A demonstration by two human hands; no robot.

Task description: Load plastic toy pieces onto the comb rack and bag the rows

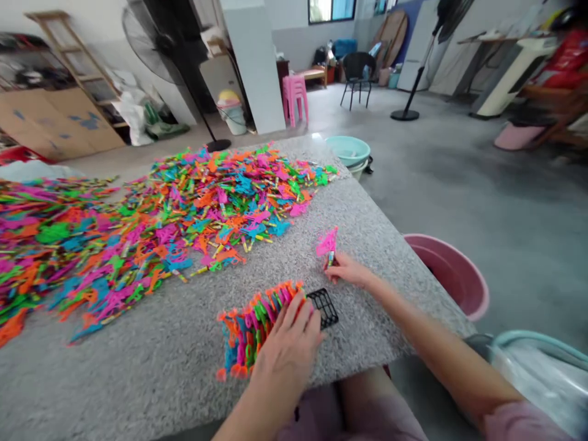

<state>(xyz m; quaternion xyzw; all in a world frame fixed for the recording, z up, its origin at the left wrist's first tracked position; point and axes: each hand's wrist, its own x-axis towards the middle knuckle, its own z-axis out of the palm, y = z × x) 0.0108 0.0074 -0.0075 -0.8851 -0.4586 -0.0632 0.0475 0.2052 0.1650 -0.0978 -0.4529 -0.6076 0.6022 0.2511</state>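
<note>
Over the right end of a row of colourful plastic toys (250, 331) lies my left hand (289, 340), its fingers stretched out across their tops and its thumb hidden. Pink, green, blue and orange pieces stand packed side by side in that row, with orange tips at both edges. A black plastic grid rack (323, 307) sticks out to the right beyond my left fingers; its slots there look bare. Farther right, my right hand (346, 269) pinches a pink plastic toy (327, 243) by its narrow labelled end, just above the table. Slight blur hides the toy's exact shape.
A large heap of loose plastic toys (220, 202) spreads over the speckled grey table (174, 355), left and back. Beyond the right edge stand a pink tub (450, 275), a teal basin (348, 149) and a teal-rimmed container (542, 349). A fan (165, 43) stands behind.
</note>
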